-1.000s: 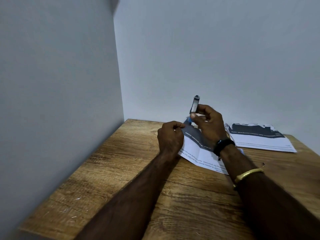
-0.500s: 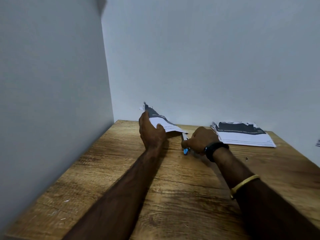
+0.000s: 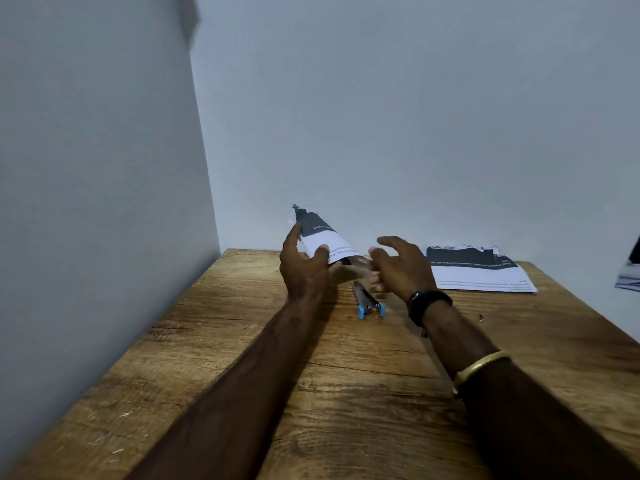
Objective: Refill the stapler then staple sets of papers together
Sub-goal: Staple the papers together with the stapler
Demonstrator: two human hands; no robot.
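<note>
Wood-grain table against plain grey walls. Left hand grips curled printed paper, lifted. Right hand fingers spread, empty, above slim blue-tipped stapler. Flat paper stack right.

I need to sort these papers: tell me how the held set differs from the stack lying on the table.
The held set is lifted and tilted in the left hand; the stack lies flat on the table, untouched. The held set sits near the stapler; the stack lies farther right. Both are white with dark printed bands.

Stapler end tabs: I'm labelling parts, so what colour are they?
Light blue, on the stapler lying on the table; head view.
</note>
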